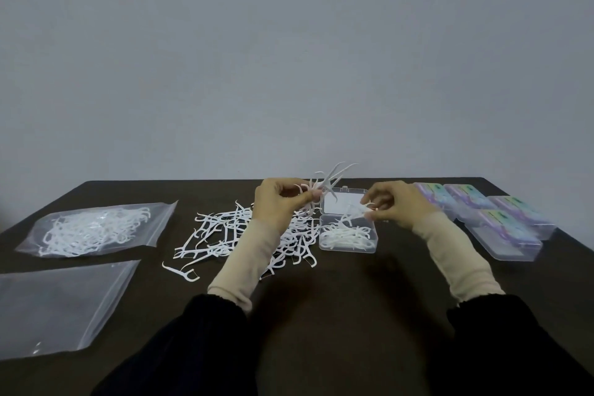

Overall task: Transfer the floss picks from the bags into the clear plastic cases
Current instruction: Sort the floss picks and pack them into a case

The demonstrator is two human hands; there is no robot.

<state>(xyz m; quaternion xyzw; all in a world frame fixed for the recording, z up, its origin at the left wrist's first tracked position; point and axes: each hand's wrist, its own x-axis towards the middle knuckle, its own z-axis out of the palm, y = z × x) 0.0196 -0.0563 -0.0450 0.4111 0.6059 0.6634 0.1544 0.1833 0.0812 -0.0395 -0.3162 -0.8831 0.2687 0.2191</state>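
A loose heap of white floss picks (225, 235) lies on the dark table in the middle. My left hand (279, 202) grips a bunch of floss picks (324, 182) above the heap, their handles fanning up and right. My right hand (390, 202) pinches a floss pick (356, 212) just above an open clear plastic case (348, 246) that holds several picks; its lid (342, 202) lies flat behind it. A sealed bag of floss picks (96, 228) rests at the far left.
An empty clear bag (54, 305) lies at the near left. Several closed cases with coloured labels (501, 222) are grouped at the right, near the table's right edge. A grey wall stands behind the table.
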